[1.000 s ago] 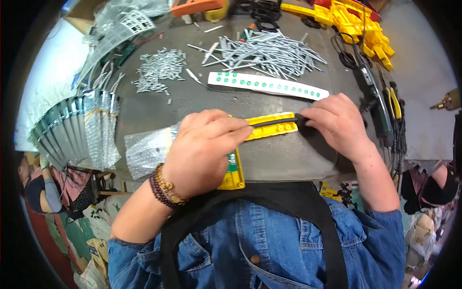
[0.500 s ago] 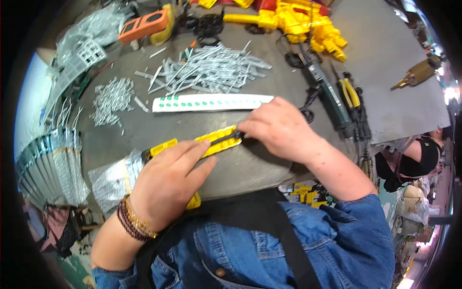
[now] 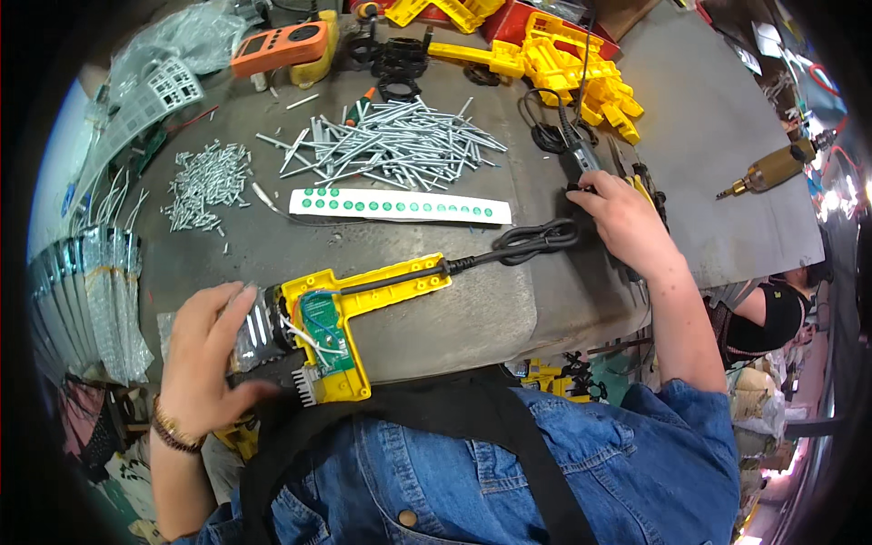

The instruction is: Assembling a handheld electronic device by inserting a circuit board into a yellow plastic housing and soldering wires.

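Note:
A yellow pistol-shaped housing half (image 3: 359,295) lies open side up before me. It holds a green circuit board (image 3: 324,329) with wires, a grey finned heat sink (image 3: 305,385) and a black power cord (image 3: 504,252) running out of its handle. From its left side sticks out a dark barrel in clear wrapping (image 3: 261,331). My left hand (image 3: 202,354) is beside this barrel, thumb and fingers spread around its end. Off to the right, my right hand (image 3: 627,222) has closed around a dark grey corded electric screwdriver (image 3: 579,150), hiding most of its body.
Beyond the housing lie a white strip with green round stickers (image 3: 400,207), a pile of long screws (image 3: 409,141) and a heap of short screws (image 3: 209,186). Yellow housings (image 3: 581,68), an orange multimeter (image 3: 280,47) and a brass-coloured power tool (image 3: 772,168) lie farther off.
My right hand has left the cord at the handle's end and moved right to the electric screwdriver. My left hand has shifted left off the housing, uncovering the circuit board.

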A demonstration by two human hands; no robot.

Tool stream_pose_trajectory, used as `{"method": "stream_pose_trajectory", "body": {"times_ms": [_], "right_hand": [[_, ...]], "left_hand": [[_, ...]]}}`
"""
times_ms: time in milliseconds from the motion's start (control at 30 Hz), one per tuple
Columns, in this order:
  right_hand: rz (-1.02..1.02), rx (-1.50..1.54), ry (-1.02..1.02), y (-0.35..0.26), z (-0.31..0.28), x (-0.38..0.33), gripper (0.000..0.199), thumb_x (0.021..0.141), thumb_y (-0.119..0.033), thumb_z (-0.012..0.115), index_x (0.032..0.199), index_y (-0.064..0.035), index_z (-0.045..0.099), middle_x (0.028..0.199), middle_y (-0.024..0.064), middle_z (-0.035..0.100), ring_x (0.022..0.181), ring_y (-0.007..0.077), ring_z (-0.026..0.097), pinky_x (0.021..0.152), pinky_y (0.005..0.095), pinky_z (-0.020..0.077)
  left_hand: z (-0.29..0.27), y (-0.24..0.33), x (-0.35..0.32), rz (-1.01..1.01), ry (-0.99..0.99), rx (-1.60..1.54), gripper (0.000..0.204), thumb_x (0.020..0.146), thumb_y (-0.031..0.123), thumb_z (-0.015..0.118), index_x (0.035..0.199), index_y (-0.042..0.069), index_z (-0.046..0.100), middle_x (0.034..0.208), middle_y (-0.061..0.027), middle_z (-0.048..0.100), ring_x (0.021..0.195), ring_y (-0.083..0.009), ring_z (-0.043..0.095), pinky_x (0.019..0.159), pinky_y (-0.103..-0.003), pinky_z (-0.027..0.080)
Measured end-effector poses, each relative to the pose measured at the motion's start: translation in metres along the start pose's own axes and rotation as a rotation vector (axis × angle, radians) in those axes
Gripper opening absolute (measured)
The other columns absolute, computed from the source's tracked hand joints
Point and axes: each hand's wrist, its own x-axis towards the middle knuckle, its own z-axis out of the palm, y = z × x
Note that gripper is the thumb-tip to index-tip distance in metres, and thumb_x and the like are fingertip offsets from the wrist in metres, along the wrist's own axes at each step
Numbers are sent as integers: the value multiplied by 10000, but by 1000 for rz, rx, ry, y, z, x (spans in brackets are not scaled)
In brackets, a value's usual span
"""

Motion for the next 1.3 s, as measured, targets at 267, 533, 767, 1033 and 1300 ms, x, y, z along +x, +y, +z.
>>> {"method": "stream_pose_trajectory", "body": {"times_ms": [267,533,767,1033,1300], "right_hand": [[-245,4,-105,9,0,24,326,714,56,615,1022,-50,623,1049,102,606,988,305,598,866,389,502],[-38,1239,210,-83,-23,160,216,946,-1,591,1162,14,597,1163,85,642,1113,166,589,985,324,453],[-63,1122,536,-164,14,346,198,909,-134,651,1069,-17,655,910,117,704,840,175,662,786,320,519],[193,995,585,-117,54,404,126,909,-116,639,995,-29,671,919,119,734,894,247,707,812,345,529],[103,486,550,-136,41,417,166,910,-150,635,1013,-26,674,930,150,723,892,269,698,820,371,521]], "left_hand": [[9,-22,-14,146,57,15,724,601,175,849,1260,55,574,1180,-157,603,1037,-378,577,901,-442,476],[-6,-59,-72,-208,4,-1637,609,963,310,592,1439,3,370,1386,-213,493,1139,-360,608,921,-577,528],[-3,-76,-79,-378,295,-1225,464,996,276,535,1345,-20,456,1176,-128,611,983,-200,634,865,-328,518],[3,-73,-56,-352,401,-238,165,933,68,561,1062,-27,601,979,-180,605,892,-378,585,789,-393,476],[4,-66,-51,-308,412,99,257,864,37,620,1117,0,598,1086,-190,598,1031,-382,563,912,-431,451]]}}
